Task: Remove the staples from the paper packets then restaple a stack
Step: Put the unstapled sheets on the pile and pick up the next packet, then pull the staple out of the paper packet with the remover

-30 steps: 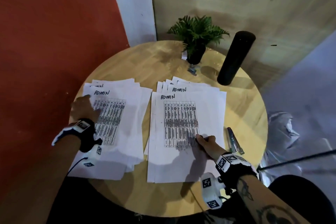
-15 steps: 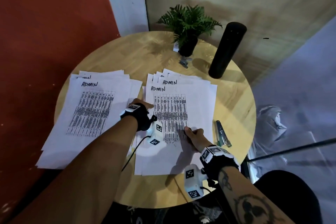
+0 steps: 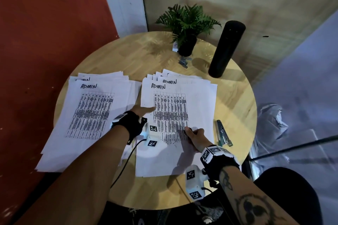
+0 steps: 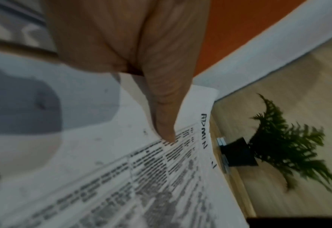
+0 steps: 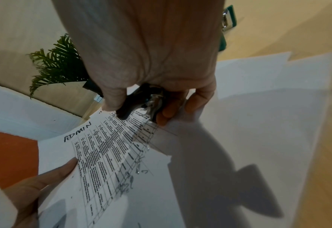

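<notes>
Two loose stacks of printed sheets marked ADMIN lie on the round wooden table (image 3: 128,56): a left stack (image 3: 60,133) and a right stack (image 3: 192,100). My left hand (image 3: 144,110) reaches across, and its straight fingers (image 4: 165,123) rest on the left edge of the right stack's top sheet. My right hand (image 3: 193,133) rests low on that same sheet and grips a black staple remover (image 5: 139,100) with metal jaws against the paper. A few bent staples (image 5: 139,169) lie on the sheet near it. A green and silver stapler (image 3: 223,135) lies just right of the stack.
At the table's far side stand a small potted fern (image 3: 186,23) and a tall black cylinder (image 3: 226,47), with staple strips (image 3: 183,62) in front of the pot. A red wall is at the left, and the table edge drops off close on the right.
My left hand left the left stack and crossed over to the left edge of the right stack. The right hand stayed on the right stack with the staple remover.
</notes>
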A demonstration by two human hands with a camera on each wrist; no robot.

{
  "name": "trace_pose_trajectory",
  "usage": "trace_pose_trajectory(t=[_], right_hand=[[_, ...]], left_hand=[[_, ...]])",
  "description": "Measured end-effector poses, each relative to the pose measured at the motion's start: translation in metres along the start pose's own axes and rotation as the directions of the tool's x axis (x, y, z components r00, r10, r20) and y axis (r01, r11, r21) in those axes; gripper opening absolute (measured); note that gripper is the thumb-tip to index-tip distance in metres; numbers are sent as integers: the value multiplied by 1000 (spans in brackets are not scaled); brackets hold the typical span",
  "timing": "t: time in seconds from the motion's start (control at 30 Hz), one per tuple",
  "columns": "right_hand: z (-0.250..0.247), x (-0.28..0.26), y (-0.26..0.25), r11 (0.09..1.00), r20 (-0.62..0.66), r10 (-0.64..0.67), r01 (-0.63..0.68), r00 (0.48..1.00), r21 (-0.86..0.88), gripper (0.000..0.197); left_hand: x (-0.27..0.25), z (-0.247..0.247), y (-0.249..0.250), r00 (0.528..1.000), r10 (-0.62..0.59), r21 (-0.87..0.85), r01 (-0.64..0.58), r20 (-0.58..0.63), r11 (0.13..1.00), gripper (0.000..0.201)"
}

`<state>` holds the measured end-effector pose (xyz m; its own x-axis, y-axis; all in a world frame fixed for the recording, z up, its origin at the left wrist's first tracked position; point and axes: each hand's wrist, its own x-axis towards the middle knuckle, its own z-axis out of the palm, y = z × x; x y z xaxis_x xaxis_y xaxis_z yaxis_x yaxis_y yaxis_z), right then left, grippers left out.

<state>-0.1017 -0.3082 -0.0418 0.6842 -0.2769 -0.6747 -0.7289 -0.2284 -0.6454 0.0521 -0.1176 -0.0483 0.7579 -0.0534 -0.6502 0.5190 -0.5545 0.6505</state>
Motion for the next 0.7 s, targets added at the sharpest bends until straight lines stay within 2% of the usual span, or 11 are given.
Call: trace_pose_trajectory(t=[0.1,0.23,0.3,0.37,0.43,0.57,0.63,0.7], right_hand=[[0,1,1,1000,-1,1,-1,1000,11,47],[0,2,1,1000,3,4,-4,1000,18,46],[0,3,2,999,1,6,-6,1000,33,46],[1,4,2,999,1,-6,6,1000,47,45],[2,5,3,998,-5,-8,9,1000,62,45],[-8,3,2,990,-42,-59,63,997,124,37],[-22,-3,-7,946,-79,-92,111,993,305,28],[-43,-11,-26,840,-163,-137,201,977,503,20]], left_hand=[[4,-2,-3,981,155,43,-151,-115,988,67],[-1,-1,8,959,242,132,-224,-147,966,45],[-2,2,10,950,280,213,-248,-137,945,54],[2,1,7,951,294,229,-266,-98,936,76],[3,-1,3,957,282,187,-265,-71,946,84],[-10,-6,9,942,317,7,-318,-110,948,67],[-28,-13,24,922,369,-128,-382,-115,915,52],[-50,-26,42,891,442,-197,-454,-103,869,44]])
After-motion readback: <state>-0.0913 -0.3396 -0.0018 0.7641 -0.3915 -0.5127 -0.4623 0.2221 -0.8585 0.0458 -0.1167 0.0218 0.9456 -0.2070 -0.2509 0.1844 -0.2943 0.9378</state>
